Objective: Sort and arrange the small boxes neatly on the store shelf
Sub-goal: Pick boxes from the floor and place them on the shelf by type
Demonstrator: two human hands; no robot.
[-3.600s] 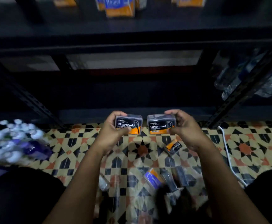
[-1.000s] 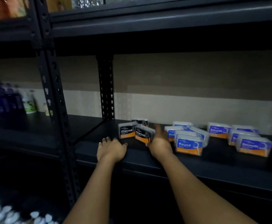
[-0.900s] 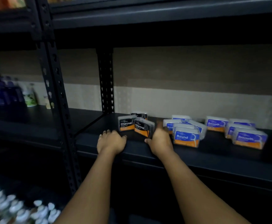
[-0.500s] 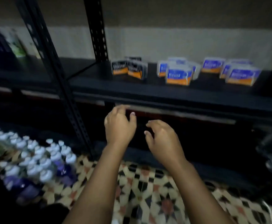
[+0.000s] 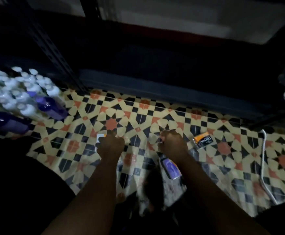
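I am looking down at the patterned tile floor. My left hand (image 5: 111, 146) is curled down over a small white and orange box (image 5: 100, 137), which shows only at the hand's left edge. My right hand (image 5: 172, 144) is curled into a fist low over the tiles; blur hides whether anything is in it. A black and orange Charcoal box (image 5: 203, 142) lies flat on the floor just right of my right hand. A blue-fronted box (image 5: 171, 168) lies under my right forearm, among several blurred clear boxes. The shelf with the arranged boxes is out of view.
The dark bottom shelf edge (image 5: 155, 87) runs across above the tiles, with an upright post (image 5: 53, 53) at the left. Packs of white-capped purple bottles (image 5: 19, 99) lie on the floor at the left. A white cable (image 5: 264, 160) trails down the right.
Both hands have left the shelf, where the two Charcoal boxes were set down, and dropped to the floor. My view has tilted from the shelf to the tiles.
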